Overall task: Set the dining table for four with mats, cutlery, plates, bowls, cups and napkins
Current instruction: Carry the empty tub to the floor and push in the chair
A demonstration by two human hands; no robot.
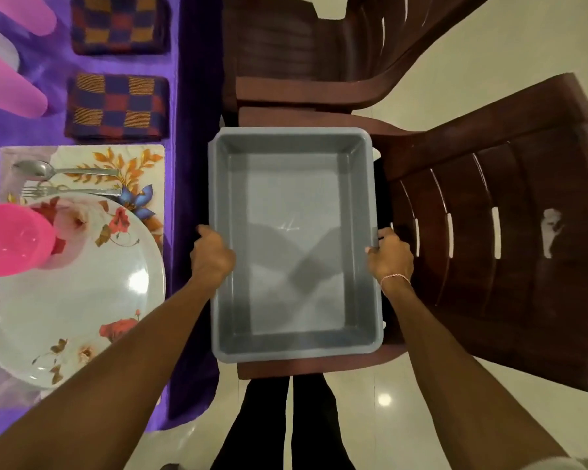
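Apparently nearly done: the grey bin (296, 198) is empty, left hand (213, 257) and right hand (391, 257) each gripping a side rim above the chair (489, 232). 1 mat (82, 157) on the table (190, 96) carries spoon (65, 170), fork (72, 191), plate (82, 300) and pink bowl (14, 239); 2 folded napkins (116, 106) lie beside it.

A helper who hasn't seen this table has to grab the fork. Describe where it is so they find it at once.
On the purple-clothed table lies a floral place mat. The fork lies on it between the spoon and the flowered plate. Unlike the round-bowled spoon, it ends in tines.
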